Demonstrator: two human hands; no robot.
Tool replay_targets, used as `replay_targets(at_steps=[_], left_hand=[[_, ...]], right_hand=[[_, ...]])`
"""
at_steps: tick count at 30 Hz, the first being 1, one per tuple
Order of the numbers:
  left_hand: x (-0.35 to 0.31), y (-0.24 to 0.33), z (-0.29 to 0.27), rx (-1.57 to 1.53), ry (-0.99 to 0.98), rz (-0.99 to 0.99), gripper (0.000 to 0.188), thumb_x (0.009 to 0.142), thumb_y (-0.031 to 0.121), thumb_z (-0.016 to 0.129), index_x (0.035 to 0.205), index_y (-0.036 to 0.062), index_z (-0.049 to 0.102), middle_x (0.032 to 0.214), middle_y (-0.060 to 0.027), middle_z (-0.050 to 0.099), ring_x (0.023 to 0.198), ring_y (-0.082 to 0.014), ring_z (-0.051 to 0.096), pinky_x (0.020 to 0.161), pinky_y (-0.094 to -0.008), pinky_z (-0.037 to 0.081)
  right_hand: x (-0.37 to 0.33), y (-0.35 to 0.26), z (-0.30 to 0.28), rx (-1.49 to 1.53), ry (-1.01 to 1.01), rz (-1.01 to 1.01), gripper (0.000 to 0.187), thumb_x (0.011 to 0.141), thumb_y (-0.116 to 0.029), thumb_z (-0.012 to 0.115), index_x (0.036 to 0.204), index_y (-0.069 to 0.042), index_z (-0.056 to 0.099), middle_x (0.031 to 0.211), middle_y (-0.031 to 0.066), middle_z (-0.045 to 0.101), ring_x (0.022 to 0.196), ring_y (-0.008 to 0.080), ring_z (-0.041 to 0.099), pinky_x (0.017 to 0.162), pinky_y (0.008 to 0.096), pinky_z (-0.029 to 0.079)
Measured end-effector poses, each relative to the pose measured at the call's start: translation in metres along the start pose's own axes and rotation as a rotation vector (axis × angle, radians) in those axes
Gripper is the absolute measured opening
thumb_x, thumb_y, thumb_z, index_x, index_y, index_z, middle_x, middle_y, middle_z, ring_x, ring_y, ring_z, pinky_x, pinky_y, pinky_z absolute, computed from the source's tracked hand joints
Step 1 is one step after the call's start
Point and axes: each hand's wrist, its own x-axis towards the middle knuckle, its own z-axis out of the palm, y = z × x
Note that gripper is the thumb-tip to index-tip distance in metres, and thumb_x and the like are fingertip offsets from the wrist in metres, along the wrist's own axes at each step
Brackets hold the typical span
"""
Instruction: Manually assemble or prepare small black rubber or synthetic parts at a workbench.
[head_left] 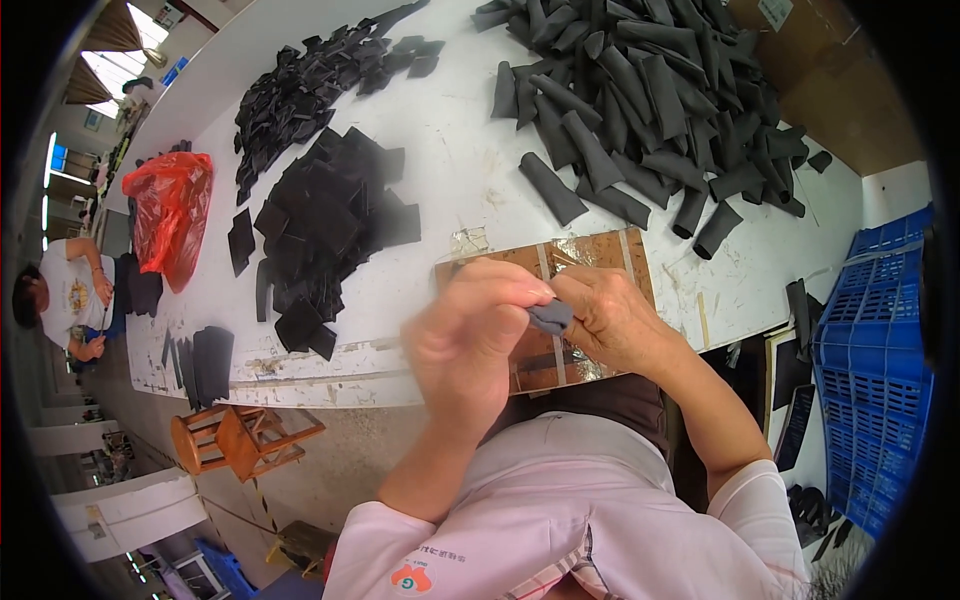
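Between my two hands is a small dark grey fabric piece, partly hidden by my fingers. My left hand pinches its upper side with thumb and fingertips, and its lower part is slightly blurred. From the other side my right hand grips the same piece with curled fingers. Both hands are above a brown board with strips of clear tape, at the table's front edge. Beyond the board lies a large heap of rolled dark grey fabric tubes. Left of my hands is a pile of flat black fabric pieces.
Another pile of black pieces lies farther back on the white table. A red plastic bag sits at the left edge. Blue crates and a cardboard box stand right. A wooden stool and another person are left.
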Motion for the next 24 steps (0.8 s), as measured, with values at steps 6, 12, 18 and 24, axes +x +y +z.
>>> replay_targets(at_steps=[6, 12, 18, 24], left_hand=[[-0.007, 0.006, -0.003, -0.158, 0.331, -0.072, 0.018, 0.087, 0.021, 0.050, 0.082, 0.0034, 0.051, 0.081, -0.0076, 0.052, 0.080, -0.0192, 0.048, 0.081, -0.0369, 0.038], [-0.011, 0.004, -0.007, 0.001, 0.305, -0.036, 0.018, 0.086, 0.020, 0.051, 0.081, 0.0023, 0.051, 0.079, -0.0080, 0.052, 0.080, -0.0189, 0.048, 0.080, -0.0354, 0.038], [-0.011, 0.000, -0.012, 0.074, 0.278, 0.023, 0.017, 0.086, 0.014, 0.051, 0.081, -0.0021, 0.052, 0.079, -0.0112, 0.055, 0.072, -0.0159, 0.049, 0.069, -0.0270, 0.038], [-0.015, -0.040, -0.060, 0.862, 0.415, -0.330, 0.028, 0.082, 0.021, 0.056, 0.096, -0.0020, 0.055, 0.094, -0.0129, 0.057, 0.085, -0.0197, 0.052, 0.077, -0.0297, 0.040]], right_hand=[[0.007, -0.015, -0.005, -0.110, 0.060, -0.070, 0.022, 0.071, -0.021, 0.064, 0.070, -0.003, 0.052, 0.061, 0.0079, 0.051, 0.060, 0.0268, 0.054, 0.048, 0.0364, 0.041], [0.004, -0.006, 0.008, -0.038, 0.053, -0.045, 0.024, 0.071, -0.022, 0.064, 0.064, -0.004, 0.050, 0.056, 0.0073, 0.049, 0.054, 0.0263, 0.052, 0.044, 0.0357, 0.040], [0.004, -0.005, 0.013, -0.043, 0.084, -0.063, 0.022, 0.071, -0.019, 0.064, 0.063, -0.004, 0.050, 0.054, 0.0081, 0.049, 0.052, 0.0273, 0.052, 0.044, 0.0357, 0.040], [0.054, -0.011, -0.062, 0.687, 0.328, 0.192, 0.047, 0.089, -0.040, 0.038, 0.078, 0.002, 0.057, 0.059, 0.0023, 0.050, 0.051, 0.0099, 0.045, 0.054, 0.0236, 0.038]])
